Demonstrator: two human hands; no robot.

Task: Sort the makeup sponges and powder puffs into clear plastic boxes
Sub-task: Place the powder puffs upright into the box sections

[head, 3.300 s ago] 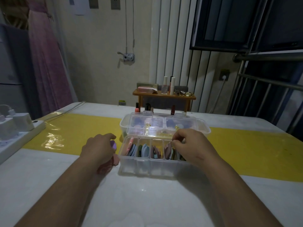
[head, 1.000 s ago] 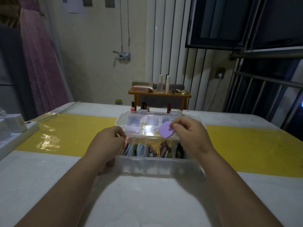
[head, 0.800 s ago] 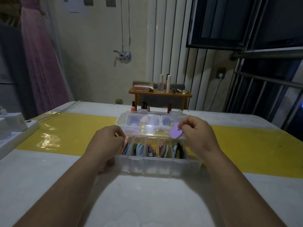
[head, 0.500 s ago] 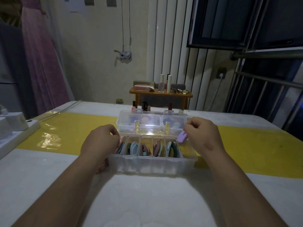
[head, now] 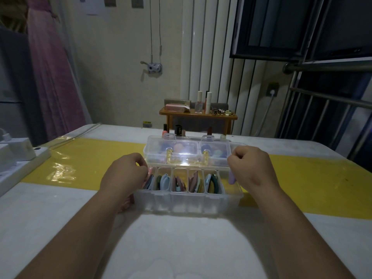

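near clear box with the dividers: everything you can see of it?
Clear plastic box with six compartments in a row, on the white table, far side over the yellow strip. Five compartments hold coloured puffs on edge. Its lid stands open behind. The left hand, gripping pink puffs, is at its left end; the right hand pinches a purple sponge in the rightmost compartment.

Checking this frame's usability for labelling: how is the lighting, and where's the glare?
Head view: dim overall; glare flares on the open lid of the clear box; sheen streaks the yellow strip; the wide-angle lens slants the metal rails at right.
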